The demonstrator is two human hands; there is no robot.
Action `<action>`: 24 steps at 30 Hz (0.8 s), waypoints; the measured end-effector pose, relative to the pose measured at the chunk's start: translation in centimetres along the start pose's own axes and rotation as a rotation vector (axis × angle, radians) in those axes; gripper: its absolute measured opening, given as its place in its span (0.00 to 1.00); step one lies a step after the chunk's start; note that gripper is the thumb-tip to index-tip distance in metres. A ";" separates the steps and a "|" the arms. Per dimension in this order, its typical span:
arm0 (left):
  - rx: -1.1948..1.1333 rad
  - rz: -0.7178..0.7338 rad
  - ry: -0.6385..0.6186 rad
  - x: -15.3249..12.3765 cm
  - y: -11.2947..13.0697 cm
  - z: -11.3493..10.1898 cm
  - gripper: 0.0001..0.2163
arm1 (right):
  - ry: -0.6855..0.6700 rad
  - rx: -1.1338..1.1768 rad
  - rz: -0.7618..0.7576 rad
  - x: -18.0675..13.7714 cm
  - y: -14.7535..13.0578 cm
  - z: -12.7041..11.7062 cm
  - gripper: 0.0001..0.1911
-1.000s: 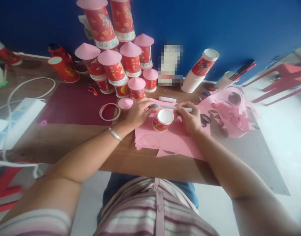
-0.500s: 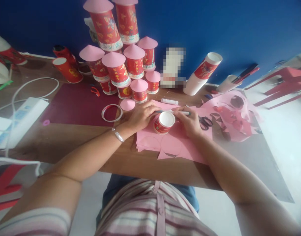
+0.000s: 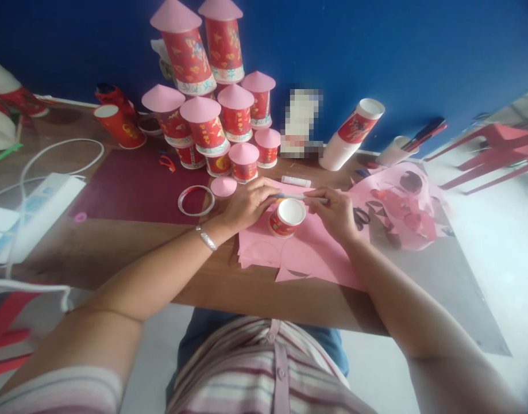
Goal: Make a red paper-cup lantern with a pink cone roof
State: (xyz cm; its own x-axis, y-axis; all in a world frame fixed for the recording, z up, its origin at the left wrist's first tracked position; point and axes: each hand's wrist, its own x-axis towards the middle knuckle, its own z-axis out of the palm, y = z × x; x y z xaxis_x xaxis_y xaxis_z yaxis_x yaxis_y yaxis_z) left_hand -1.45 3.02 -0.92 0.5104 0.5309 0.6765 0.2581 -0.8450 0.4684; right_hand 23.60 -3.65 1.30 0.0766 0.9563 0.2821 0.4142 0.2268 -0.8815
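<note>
A slim pen [image 3: 293, 196] spans the gap between my two hands above the pink paper [image 3: 268, 251]. My left hand [image 3: 251, 202] pinches its left end, while the fingers of my right hand [image 3: 334, 210] close round its other end. Just below the pen stands a short red paper cup [image 3: 285, 220], white base up, on the paper; neither hand grips it. Faint round outlines show on the sheet. A white glue stick [image 3: 296, 181] lies behind the pen. Beside my right wrist are black-handled scissors [image 3: 362, 218], partly hidden.
Red paper-cup lanterns [image 3: 205, 129] with pink cone tops are stacked at the back. A roll of tape [image 3: 196, 200] lies left of my hand. Pink scraps [image 3: 408, 207] spread to the right. A tall cup stack [image 3: 352, 135] and pen holder [image 3: 397, 149] stand behind.
My right hand has shifted slightly along the pen, which now shows as one straight length between both hands. The cup stays in place; the view tilts slightly.
</note>
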 end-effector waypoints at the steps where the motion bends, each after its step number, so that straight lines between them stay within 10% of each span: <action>1: -0.005 -0.013 -0.017 0.0 -0.1 0.1 0.10 | -0.018 -0.038 -0.031 0.1 0.2 -0.2 0.13; 13: 0.230 -0.187 -0.200 -0.4 -0.4 0.7 0.13 | -0.128 -0.748 -0.520 3.0 2.7 -2.2 0.10; 24: 0.381 -0.364 -0.312 0.6 0.2 0.2 0.05 | -0.128 -0.881 -0.385 5.0 2.7 -1.5 0.16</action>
State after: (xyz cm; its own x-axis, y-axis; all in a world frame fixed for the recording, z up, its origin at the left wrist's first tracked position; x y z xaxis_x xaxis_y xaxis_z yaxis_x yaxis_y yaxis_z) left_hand -0.97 3.11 -0.51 0.5354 0.7947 0.2859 0.7072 -0.6069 0.3627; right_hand 26.48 1.48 0.97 -0.2840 0.8703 0.4024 0.9252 0.3590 -0.1234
